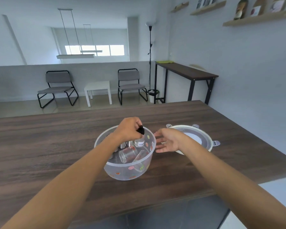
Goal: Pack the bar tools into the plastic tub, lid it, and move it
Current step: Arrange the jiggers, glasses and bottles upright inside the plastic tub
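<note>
A clear plastic tub [129, 171] with coloured dots stands on the dark wooden table [40, 146]. Inside lie clear glass jars [128, 153] and steel jiggers [125, 144]. My left hand [130, 128] hangs over the tub, fingers pinched on the black top of a small labelled bottle [139, 142] that stands upright inside it. My right hand [167, 142] is open, palm up, just right of the tub's rim, holding nothing. The round lid [203, 138] with clip tabs lies on the table to the right, partly hidden by my right hand and wrist.
The table's right edge runs diagonally close behind the lid; its near edge is below my forearms. Beyond the table stand two grey chairs [56, 87], a small white side table [97, 91], a floor lamp and a tall narrow dark table [186, 73].
</note>
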Motion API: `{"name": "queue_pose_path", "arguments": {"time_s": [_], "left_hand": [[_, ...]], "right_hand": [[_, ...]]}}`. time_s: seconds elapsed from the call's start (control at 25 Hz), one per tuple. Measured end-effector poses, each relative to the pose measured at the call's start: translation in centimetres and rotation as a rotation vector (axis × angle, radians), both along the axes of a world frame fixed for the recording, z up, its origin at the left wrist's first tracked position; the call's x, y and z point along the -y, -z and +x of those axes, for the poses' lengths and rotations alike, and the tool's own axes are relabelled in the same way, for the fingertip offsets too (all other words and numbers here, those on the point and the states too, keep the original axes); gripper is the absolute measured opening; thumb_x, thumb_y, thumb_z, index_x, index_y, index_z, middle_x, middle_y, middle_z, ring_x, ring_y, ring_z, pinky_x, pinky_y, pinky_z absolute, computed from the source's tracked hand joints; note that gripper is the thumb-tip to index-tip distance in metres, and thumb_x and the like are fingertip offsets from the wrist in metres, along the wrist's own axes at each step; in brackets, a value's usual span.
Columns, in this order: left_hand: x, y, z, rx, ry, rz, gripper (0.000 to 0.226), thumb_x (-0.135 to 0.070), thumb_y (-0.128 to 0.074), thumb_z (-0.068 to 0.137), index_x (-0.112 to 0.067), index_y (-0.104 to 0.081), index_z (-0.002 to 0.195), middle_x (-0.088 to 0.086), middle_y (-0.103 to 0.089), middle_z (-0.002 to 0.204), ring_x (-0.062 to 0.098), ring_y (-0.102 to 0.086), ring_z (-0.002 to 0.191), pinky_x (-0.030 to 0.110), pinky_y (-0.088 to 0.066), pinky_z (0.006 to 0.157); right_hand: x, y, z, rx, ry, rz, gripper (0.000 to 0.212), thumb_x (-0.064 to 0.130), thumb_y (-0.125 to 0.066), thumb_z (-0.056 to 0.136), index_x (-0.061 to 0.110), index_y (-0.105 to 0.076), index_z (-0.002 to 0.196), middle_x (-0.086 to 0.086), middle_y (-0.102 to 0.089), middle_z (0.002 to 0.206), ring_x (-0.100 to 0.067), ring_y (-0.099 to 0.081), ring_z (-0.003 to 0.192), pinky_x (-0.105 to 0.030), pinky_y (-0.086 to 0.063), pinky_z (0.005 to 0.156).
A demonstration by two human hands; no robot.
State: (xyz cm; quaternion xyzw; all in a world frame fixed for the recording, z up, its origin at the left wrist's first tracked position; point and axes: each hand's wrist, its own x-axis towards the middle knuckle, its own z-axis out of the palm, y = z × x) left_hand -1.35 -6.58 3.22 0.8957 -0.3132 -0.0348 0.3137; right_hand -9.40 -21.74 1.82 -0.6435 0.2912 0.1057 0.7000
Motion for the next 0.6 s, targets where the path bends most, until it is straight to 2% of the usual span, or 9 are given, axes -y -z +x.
{"name": "queue_pose_path", "arguments": {"time_s": [0.12,0.24,0.44,0.6], "left_hand": [[1.3,1.1,0.1,0.021,0.023,0.015,0.025,-0.007,-0.076,0.066,-0.013,-0.063,0.086,-0.003,-0.064,0.076,0.014,-0.061,0.069,0.027,-0.056,0.069],[1.9,2.0,0.2,0.080,0.024,0.049,0.026,-0.007,-0.073,0.067,-0.008,-0.064,0.091,0.008,-0.072,0.086,0.023,-0.066,0.076,0.038,-0.058,0.076],[1.6,3.0,0.2,0.139,0.004,0.089,0.026,-0.012,-0.071,0.071,-0.006,-0.061,0.095,0.011,-0.070,0.090,0.028,-0.068,0.083,0.041,-0.056,0.079],[0.3,2.9,0.0,0.074,-0.019,0.058,0.036,-0.024,-0.076,0.073,-0.014,-0.054,0.100,0.002,-0.064,0.084,0.022,-0.066,0.079,0.037,-0.057,0.076]], "right_hand": [[0.0,0.3,-0.9,0.005,-0.026,0.090,0.013,0.010,-0.044,0.093,0.009,-0.055,0.087,-0.015,-0.057,0.102,-0.035,-0.051,0.115,-0.044,-0.046,0.097],[-0.1,0.4,-1.3,-0.002,-0.035,0.125,0.013,0.009,-0.045,0.094,0.009,-0.056,0.087,-0.015,-0.057,0.096,-0.035,-0.052,0.117,-0.042,-0.047,0.095],[-0.4,0.4,-1.4,0.004,0.014,0.160,0.010,0.005,-0.048,0.094,0.006,-0.056,0.089,-0.015,-0.058,0.091,-0.025,-0.061,0.083,-0.037,-0.052,0.087],[-0.6,0.2,-1.4,0.010,0.005,0.127,0.009,0.004,-0.048,0.093,0.004,-0.057,0.093,-0.015,-0.059,0.091,-0.024,-0.061,0.082,-0.037,-0.052,0.089]]}}
